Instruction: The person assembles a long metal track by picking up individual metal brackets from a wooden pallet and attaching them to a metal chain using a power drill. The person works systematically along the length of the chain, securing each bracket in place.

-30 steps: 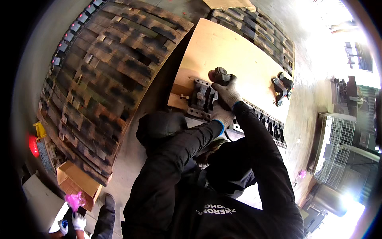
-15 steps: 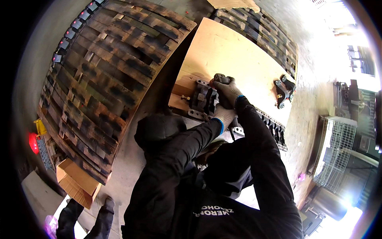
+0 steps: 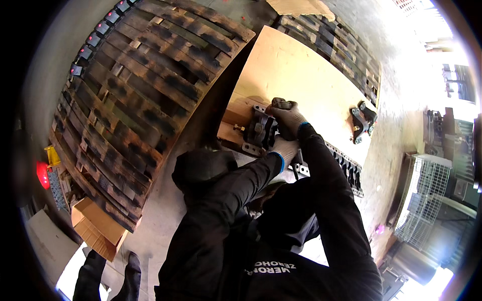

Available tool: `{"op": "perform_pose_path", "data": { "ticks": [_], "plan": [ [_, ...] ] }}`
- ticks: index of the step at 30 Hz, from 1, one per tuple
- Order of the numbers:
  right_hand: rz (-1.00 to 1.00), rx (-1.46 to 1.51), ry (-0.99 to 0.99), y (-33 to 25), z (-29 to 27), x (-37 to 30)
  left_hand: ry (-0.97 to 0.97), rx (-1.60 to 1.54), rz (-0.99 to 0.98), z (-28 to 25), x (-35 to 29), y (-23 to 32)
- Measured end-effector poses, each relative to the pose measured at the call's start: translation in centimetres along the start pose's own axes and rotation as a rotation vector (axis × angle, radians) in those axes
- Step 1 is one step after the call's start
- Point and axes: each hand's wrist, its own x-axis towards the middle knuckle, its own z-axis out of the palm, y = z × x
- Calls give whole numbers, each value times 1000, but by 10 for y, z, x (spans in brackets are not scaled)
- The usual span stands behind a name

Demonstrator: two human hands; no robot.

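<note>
My gloved right hand [image 3: 289,117] is wrapped round a dark hand-held tool that looks like a power tool [image 3: 282,104]; its blocky end sticks out past my fingers. Just below, nearer to me, my gloved left hand [image 3: 285,147] is closed beside the tool's lower part; what its fingers grip is hidden. Directly left of both hands, a dark metal casting with curved ribs and drilled flanges [image 3: 259,128] lies at the near left corner of the wooden board [image 3: 296,65]. A brass-coloured fitting [image 3: 239,128] projects from its left side.
Two dark metal brackets [image 3: 362,121] stand at the board's right end. A row of dark metal parts [image 3: 346,168] runs along its near right edge. Wooden pallets [image 3: 145,85] lie left, with a cardboard box [image 3: 98,228] below. Another person's legs [image 3: 128,276] show lower left. A wire cage [image 3: 424,195] stands right.
The whole view has shifted slightly, so things appear a little further right and down. Both hands keep their places beside the casting, with the tool still in the right hand.
</note>
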Motion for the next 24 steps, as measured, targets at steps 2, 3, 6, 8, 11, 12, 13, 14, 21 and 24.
{"op": "perform_pose_path", "data": {
  "ticks": [2,3,6,8,11,12,13,14,21,24],
  "plan": [
    [3,-3,-9,26,-12,6,-55,-171,-164,10,-16,51],
    [46,32,6,18,-11,2,-8,-268,-232,10,-28,74],
    [209,153,58,-73,3,-40,107,-419,-257,-11,-38,71],
    [190,150,73,-69,2,-30,87,-466,-220,-9,-31,63],
    [207,115,72,-68,-4,-32,101,-492,-217,-8,-28,65],
    [219,98,67,-70,-6,-36,137,-458,-235,-4,-31,68],
    [227,110,57,-70,-9,-38,168,-424,-253,-1,-35,74],
    [234,122,47,-70,-12,-40,132,-465,-262,-2,-37,78],
    [178,185,50,-56,2,-21,203,-542,-147,-2,-36,80],
    [95,41,-34,-68,7,-26,232,-272,243,-7,-16,6]
  ]
}}
